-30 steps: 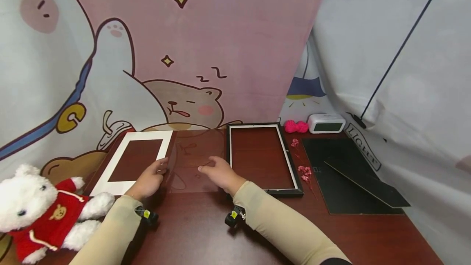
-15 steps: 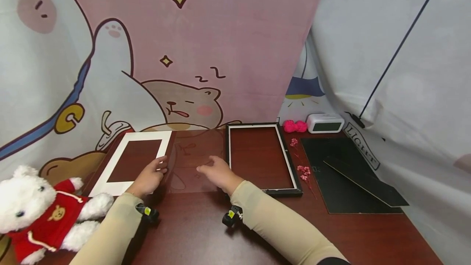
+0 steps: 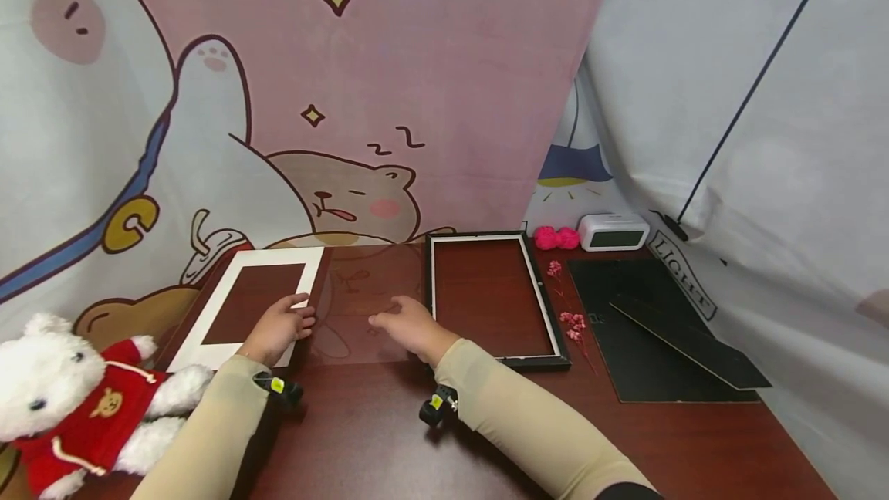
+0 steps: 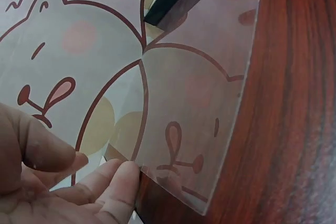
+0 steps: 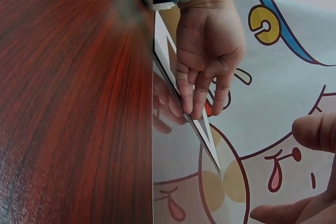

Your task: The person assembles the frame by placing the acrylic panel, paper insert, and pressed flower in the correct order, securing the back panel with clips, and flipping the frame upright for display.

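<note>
A clear flat sheet (image 3: 368, 342), reflecting the wall print, lies on the table between both hands. My left hand (image 3: 278, 329) is at the sheet's left edge, over the right border of a white picture mat (image 3: 194, 342). In the left wrist view, its fingertips (image 4: 128, 174) are close to the sheet's left edge; whether they touch it I cannot tell. My right hand (image 3: 415, 329) hovers by the sheet's right side with thumb and fingers apart, holding nothing. Just right of it lies a black picture frame (image 3: 564, 357) with a white inner edge.
Pink dried flowers (image 3: 575, 322) lie right of the frame, near black backing boards (image 3: 625, 376). A pink yarn bundle (image 3: 556, 238) and a white clock (image 3: 614, 231) stand at the back. A white plush bear (image 3: 49, 376) in red sits at the left.
My left hand has shifted slightly left and turned a little, so more of its fingers show. My right hand has barely moved, and the sheet, mat and frame lie as before.
</note>
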`<action>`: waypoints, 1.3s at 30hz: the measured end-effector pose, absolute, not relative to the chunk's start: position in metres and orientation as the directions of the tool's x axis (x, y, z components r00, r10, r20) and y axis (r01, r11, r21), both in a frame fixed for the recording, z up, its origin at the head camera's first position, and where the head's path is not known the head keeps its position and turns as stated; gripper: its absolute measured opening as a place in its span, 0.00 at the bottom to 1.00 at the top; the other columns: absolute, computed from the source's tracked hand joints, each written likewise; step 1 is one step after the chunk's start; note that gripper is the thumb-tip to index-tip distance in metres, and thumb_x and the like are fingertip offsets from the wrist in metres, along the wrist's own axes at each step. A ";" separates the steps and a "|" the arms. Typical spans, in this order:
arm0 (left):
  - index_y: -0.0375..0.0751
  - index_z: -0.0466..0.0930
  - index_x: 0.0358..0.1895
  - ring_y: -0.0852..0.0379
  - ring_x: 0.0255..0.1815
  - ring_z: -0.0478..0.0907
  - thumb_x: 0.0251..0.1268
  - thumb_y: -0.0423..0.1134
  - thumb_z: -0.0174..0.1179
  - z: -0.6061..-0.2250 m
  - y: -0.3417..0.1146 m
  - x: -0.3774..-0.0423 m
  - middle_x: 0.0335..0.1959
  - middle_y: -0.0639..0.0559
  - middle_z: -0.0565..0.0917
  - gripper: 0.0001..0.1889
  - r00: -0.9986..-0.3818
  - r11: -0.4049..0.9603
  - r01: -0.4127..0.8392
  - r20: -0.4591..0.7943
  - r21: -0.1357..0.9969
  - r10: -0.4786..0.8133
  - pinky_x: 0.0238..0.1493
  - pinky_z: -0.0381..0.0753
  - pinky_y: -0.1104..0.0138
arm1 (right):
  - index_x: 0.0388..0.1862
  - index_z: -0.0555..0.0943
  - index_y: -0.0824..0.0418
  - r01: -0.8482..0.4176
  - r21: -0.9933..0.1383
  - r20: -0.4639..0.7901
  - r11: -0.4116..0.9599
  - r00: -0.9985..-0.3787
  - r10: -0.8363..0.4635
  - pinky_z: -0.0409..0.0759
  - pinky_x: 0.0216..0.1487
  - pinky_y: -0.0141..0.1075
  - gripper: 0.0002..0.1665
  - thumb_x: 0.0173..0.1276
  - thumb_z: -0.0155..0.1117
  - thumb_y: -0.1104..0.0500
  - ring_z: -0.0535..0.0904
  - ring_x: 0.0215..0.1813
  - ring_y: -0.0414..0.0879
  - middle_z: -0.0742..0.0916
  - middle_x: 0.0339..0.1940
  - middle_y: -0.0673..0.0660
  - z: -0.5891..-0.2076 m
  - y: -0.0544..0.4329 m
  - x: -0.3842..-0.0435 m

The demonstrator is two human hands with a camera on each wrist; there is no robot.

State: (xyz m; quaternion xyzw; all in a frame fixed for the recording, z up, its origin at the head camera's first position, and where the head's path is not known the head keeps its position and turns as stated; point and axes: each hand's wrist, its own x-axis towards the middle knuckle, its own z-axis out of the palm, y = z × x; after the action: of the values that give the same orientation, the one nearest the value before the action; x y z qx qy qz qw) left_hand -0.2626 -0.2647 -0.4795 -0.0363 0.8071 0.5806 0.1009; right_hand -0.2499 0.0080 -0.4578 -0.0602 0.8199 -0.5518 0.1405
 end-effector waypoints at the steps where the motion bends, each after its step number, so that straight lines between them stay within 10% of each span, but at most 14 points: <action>1: 0.23 0.47 0.82 0.27 0.75 0.67 0.79 0.26 0.36 -0.479 -0.265 -0.263 0.76 0.17 0.62 0.31 -0.975 0.317 -0.185 -0.213 0.930 0.055 0.68 0.78 0.48 | 0.79 0.67 0.70 0.062 -0.920 -0.170 0.387 -0.952 -0.253 0.73 0.72 0.58 0.47 0.71 0.69 0.45 0.73 0.74 0.63 0.77 0.74 0.69 -0.458 0.009 -0.250; 18: 0.26 0.50 0.83 0.68 0.50 0.82 0.83 0.29 0.40 -0.479 -0.263 -0.262 0.77 0.25 0.65 0.30 -0.988 0.136 -0.151 -0.150 0.979 -0.017 0.49 0.84 0.71 | 0.74 0.72 0.74 0.066 -0.934 -0.154 0.350 -0.961 -0.228 0.73 0.72 0.57 0.43 0.69 0.69 0.49 0.74 0.72 0.62 0.79 0.72 0.69 -0.456 0.013 -0.255; 39: 0.35 0.47 0.86 0.67 0.46 0.88 0.77 0.25 0.42 -0.467 -0.234 -0.238 0.76 0.31 0.71 0.36 -0.983 0.087 -0.149 -0.137 0.985 -0.125 0.38 0.87 0.69 | 0.80 0.67 0.66 0.050 -0.950 -0.136 0.307 -0.955 -0.264 0.71 0.74 0.59 0.42 0.73 0.69 0.53 0.69 0.78 0.63 0.72 0.80 0.66 -0.444 0.041 -0.261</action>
State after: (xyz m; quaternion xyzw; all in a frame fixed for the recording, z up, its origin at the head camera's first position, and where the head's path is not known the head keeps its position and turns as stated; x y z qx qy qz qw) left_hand -0.2385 -0.2337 -0.4673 -0.0930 0.7373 0.6691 0.0087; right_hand -0.2606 0.0409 -0.4439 -0.0669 0.7971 -0.5849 0.1342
